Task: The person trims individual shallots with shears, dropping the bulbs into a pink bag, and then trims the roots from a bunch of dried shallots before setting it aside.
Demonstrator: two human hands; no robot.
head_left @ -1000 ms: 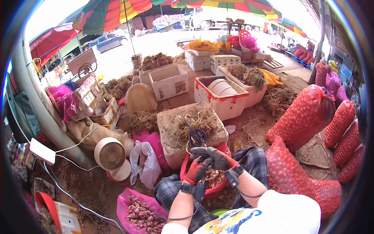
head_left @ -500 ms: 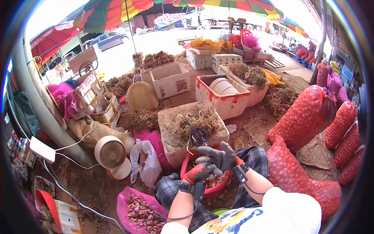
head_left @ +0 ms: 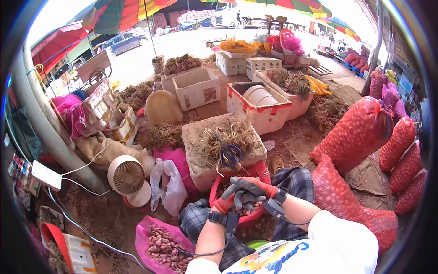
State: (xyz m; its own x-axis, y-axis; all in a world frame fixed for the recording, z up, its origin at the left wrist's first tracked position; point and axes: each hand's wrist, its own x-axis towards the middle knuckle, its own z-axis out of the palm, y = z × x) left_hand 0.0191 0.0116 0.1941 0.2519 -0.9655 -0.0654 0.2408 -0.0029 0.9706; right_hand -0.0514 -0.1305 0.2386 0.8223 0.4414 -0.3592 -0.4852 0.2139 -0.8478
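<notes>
My left hand (head_left: 226,202) and my right hand (head_left: 255,186), in grey and red work gloves, meet over a red basin (head_left: 261,172) between my knees. The right hand's fingers stretch across the left hand, whose fingers point right beneath them. No object shows in either hand, though the overlap hides part of the fingers. Loose skins or scraps lie in the basin. Just beyond it, scissors with dark blue handles (head_left: 231,155) lie on dried stalks (head_left: 235,137) on a worn foam block (head_left: 198,157). Beside my left leg, a pink bag (head_left: 145,235) holds shallots (head_left: 165,249).
A fan (head_left: 127,177) and a white plastic bag (head_left: 168,185) stand at left, with cables (head_left: 86,230) along the ground. Full red mesh sacks (head_left: 353,137) crowd the right. Foam boxes (head_left: 196,93) and a red-taped box (head_left: 260,114) stand ahead.
My right hand has come down and left over my left hand, its spread fingers now lying across it. The view has shifted slightly. The scissors remain on the stalks.
</notes>
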